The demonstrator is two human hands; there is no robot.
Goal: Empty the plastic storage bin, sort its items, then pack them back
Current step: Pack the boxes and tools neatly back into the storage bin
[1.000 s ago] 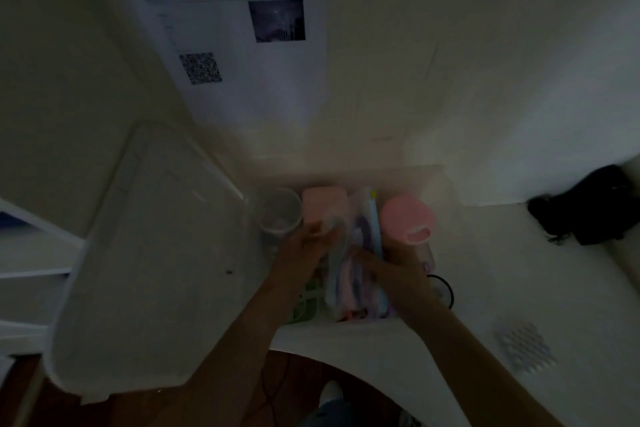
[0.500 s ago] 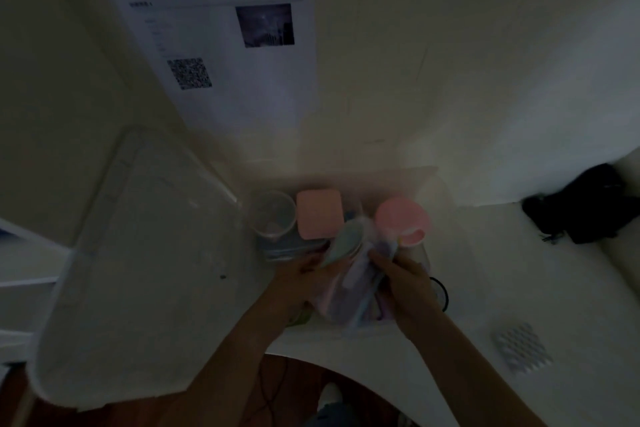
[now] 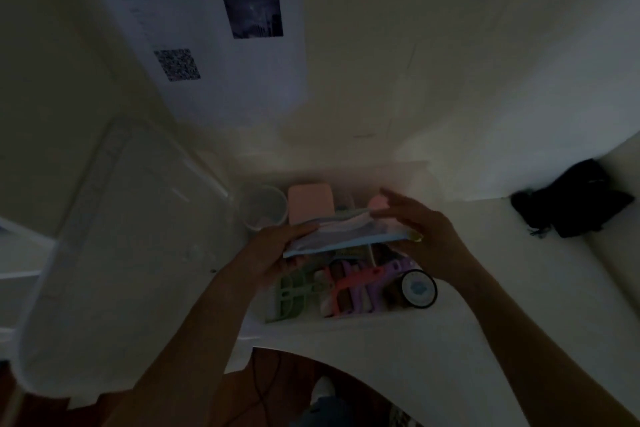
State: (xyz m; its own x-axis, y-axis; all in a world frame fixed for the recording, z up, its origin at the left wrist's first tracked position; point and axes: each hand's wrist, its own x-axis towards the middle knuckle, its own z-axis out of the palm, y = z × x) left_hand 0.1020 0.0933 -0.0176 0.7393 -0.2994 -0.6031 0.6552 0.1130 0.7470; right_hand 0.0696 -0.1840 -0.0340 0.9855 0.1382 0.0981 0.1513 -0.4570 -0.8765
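I observe the left hand (image 3: 277,248) at centre frame, its fingers and thumb pinching the left end of a flat pouch (image 3: 346,234), thumb on top and fingers beneath. The right hand (image 3: 420,232) grips the pouch's right end; its upper fingers extend leftward over the top edge, and the lower ones are hidden behind the pouch. Both forearms run down toward the lower corners of the frame.

The pouch is held roughly level, tilted slightly down to the left, and is raised above the plastic storage bin (image 3: 346,317). It appears pale blue with lilac and white patches; lighting is dim, so finer detail cannot be confirmed.

The bin sits on a white table (image 3: 467,340) at centre frame, just below the hands. Inside I note a green comb-like item (image 3: 292,293), an orange clip (image 3: 349,282), purple pieces (image 3: 394,269), a pink square box (image 3: 310,206) and a clear cup (image 3: 265,206). A round black-rimmed tin (image 3: 419,288) lies at the bin's right edge. The translucent lid (image 3: 121,253) fills the left of the frame.
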